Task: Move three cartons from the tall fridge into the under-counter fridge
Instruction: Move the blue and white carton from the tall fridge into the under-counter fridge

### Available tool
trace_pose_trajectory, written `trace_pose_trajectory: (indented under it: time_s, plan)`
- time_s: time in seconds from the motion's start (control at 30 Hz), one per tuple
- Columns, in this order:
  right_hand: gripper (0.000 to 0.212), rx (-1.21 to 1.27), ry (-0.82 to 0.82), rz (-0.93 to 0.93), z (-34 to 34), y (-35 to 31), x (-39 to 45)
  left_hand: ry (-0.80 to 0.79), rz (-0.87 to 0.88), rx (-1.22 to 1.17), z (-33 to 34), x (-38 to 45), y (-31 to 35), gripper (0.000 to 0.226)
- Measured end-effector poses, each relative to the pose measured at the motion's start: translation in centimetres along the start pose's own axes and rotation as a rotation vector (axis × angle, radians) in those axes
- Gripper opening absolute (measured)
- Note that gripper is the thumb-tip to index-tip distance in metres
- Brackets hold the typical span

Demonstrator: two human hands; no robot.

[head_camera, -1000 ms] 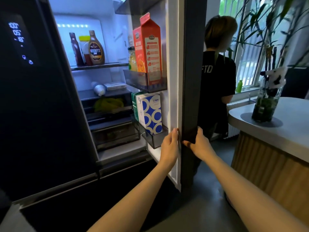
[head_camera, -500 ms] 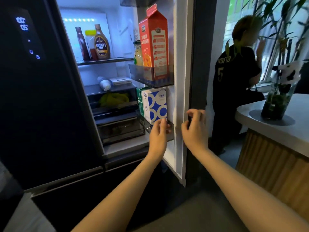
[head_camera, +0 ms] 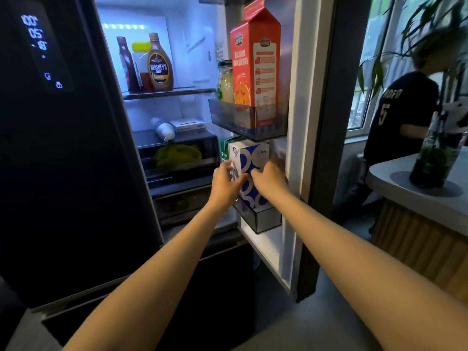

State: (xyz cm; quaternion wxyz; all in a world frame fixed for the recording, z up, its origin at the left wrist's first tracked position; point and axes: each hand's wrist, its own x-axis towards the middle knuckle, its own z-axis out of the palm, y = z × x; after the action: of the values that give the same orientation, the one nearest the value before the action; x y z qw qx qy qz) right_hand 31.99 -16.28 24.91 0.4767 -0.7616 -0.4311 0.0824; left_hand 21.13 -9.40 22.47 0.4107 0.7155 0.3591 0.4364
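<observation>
The tall fridge stands open with its right door [head_camera: 298, 122] swung out. A white carton with blue circles [head_camera: 253, 158] stands in the lower door bin [head_camera: 263, 219], and a green carton [head_camera: 224, 150] is partly hidden behind it. A tall red-orange carton [head_camera: 255, 62] fills the upper door bin [head_camera: 243, 117]. My left hand [head_camera: 226, 184] touches the left side of the blue-circle carton, and my right hand [head_camera: 269, 179] presses on its right side. Fingers of both hands curl around the carton, which still rests in the bin.
A jar [head_camera: 225, 82] sits beside the red carton. Syrup bottles [head_camera: 159, 64] stand on the inner shelf. The dark left door [head_camera: 50, 122] is closed. A person in a dark shirt [head_camera: 400, 117] stands at right by a counter [head_camera: 417, 196] with a plant vase [head_camera: 435, 158].
Both hands left the door edge and moved up and left onto the blue-circle carton in the lower door bin. The person at right moved farther away.
</observation>
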Motion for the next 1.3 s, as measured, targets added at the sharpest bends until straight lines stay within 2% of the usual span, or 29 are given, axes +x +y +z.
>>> trace_pose_trajectory:
  time_s: [0.1, 0.3, 0.37, 0.53, 0.8, 0.9, 0.97, 1.13, 1.3]
  plan:
    - [0.066, 0.070, 0.009, 0.061, 0.3, -0.2, 1.2, 0.011, 0.006, -0.035, 0.2, 1.0, -0.9, 0.065]
    - [0.048, 0.007, -0.041, 0.091, 0.5, 0.2, 1.8, -0.009, -0.011, -0.173, -0.3, 1.8, -1.4, 0.062]
    - [0.050, 0.010, -0.024, 0.067, 0.4, 0.3, 1.7, -0.032, -0.010, -0.185, -0.3, 2.0, -1.3, 0.062]
    - [0.052, -0.022, 0.004, 0.034, 0.0, 0.8, 1.4, -0.110, -0.018, -0.115, -0.4, 2.3, -0.9, 0.075]
    - [0.043, -0.098, 0.030, 0.036, -1.8, 1.3, 0.6, -0.163, 0.023, -0.114, -0.3, 1.1, -0.4, 0.069]
    - [0.046, -0.093, 0.004, 0.033, -2.4, 1.2, 0.0, -0.162, 0.036, -0.108, 0.0, 0.3, 0.2, 0.066]
    - [0.050, -0.050, 0.013, 0.009, -2.7, 1.4, -0.7, -0.154, 0.043, -0.108, 0.3, -0.2, 0.4, 0.065]
    - [0.045, -0.058, 0.020, -0.167, -3.6, 2.8, -2.8, -0.121, 0.075, -0.130, 0.4, -2.2, 0.8, 0.063]
    - [0.065, -0.039, 0.018, -0.330, -4.1, 3.9, -5.1, -0.073, 0.085, -0.159, 0.8, -5.1, 1.7, 0.065]
